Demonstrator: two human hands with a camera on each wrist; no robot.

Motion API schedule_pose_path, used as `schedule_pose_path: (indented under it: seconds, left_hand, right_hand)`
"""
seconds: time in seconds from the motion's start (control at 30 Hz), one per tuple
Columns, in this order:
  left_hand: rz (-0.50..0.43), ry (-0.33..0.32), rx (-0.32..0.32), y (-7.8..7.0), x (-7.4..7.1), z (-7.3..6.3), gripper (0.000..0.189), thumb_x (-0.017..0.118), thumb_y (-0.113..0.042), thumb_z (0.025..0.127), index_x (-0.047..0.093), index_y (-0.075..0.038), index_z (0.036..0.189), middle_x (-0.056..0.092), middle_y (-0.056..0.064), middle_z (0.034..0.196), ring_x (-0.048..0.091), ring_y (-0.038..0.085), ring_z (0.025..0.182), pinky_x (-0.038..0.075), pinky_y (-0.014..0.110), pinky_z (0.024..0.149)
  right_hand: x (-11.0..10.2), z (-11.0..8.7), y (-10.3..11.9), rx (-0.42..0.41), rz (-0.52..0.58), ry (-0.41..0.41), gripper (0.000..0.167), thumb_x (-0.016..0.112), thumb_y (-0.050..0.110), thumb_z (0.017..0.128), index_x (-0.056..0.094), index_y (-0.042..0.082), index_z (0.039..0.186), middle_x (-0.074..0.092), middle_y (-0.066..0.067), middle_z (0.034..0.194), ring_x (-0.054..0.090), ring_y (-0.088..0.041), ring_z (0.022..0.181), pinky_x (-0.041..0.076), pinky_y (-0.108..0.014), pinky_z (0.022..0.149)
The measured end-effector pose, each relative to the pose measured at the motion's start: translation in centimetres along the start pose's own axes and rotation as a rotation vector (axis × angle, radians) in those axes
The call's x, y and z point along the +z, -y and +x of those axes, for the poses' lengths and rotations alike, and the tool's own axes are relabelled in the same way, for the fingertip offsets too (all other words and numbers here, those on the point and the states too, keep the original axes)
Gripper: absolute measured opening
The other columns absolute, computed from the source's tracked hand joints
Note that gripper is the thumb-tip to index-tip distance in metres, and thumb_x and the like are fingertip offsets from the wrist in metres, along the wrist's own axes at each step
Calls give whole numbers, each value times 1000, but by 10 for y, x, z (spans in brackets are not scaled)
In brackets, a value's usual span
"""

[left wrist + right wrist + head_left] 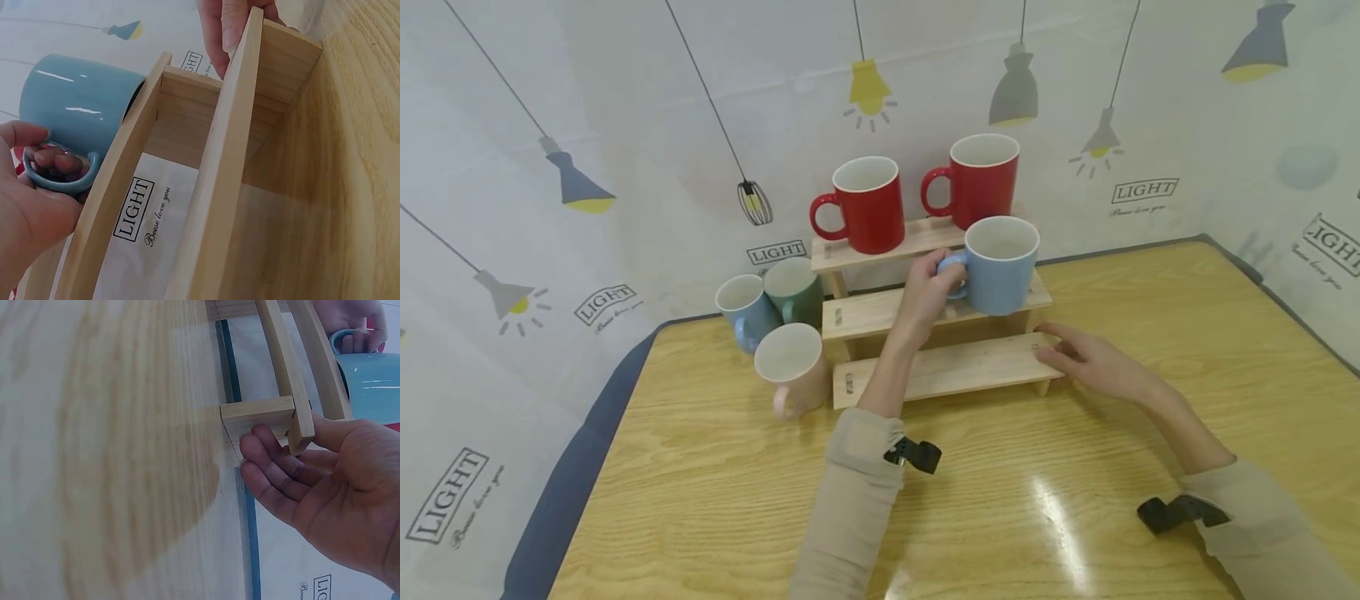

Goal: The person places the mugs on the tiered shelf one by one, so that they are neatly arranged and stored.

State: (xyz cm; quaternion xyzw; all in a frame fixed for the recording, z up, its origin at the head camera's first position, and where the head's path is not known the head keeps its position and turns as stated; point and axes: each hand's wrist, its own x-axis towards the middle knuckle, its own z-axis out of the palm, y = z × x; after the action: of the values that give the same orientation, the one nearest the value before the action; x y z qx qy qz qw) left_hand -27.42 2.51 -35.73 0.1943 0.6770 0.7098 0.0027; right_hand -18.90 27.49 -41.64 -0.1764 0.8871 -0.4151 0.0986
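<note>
My left hand (922, 293) grips the handle of a light blue mug (1002, 279), with fingers through the loop in the left wrist view. The mug is upright at the right part of the middle step of a three-step wooden rack (962, 367), its base right at the board. My right hand (1093, 362) holds the right end of the lowest step, thumb on top and the other fingers curled underneath beside the end support (259, 412). Two red mugs, one on the left (871, 208) and one on the right (987, 183), stand on the top step, handles to the left.
Left of the rack, a blue mug (748, 312), a green mug (797, 292) and a pale pink mug (792, 367) stand close together on the wooden table (715, 500). Behind the table hangs a white cloth (647, 108) printed with lamps.
</note>
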Motion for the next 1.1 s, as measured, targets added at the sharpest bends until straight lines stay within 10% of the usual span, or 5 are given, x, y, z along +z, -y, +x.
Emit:
schedule_pose_path:
  seconds: [0.47,1.1]
  left_hand:
    - [37,36,-11,-3,-20,-16,32,61,-3,93,56,1,124,63,19,118,59,28,112,47,28,93]
    - [154,41,57,-16,-64,-46,37,59,2,93,56,5,129,58,24,128,53,41,123,44,38,103]
  right_hand:
    - [1,1,-3,-5,1,-3,60,50,28,107,30,-6,152,67,-22,117,70,-24,93,53,-54,89]
    - [1,1,-1,-8,7,2,59,50,26,107,30,-8,151,67,-25,116,71,-26,94,51,-56,91]
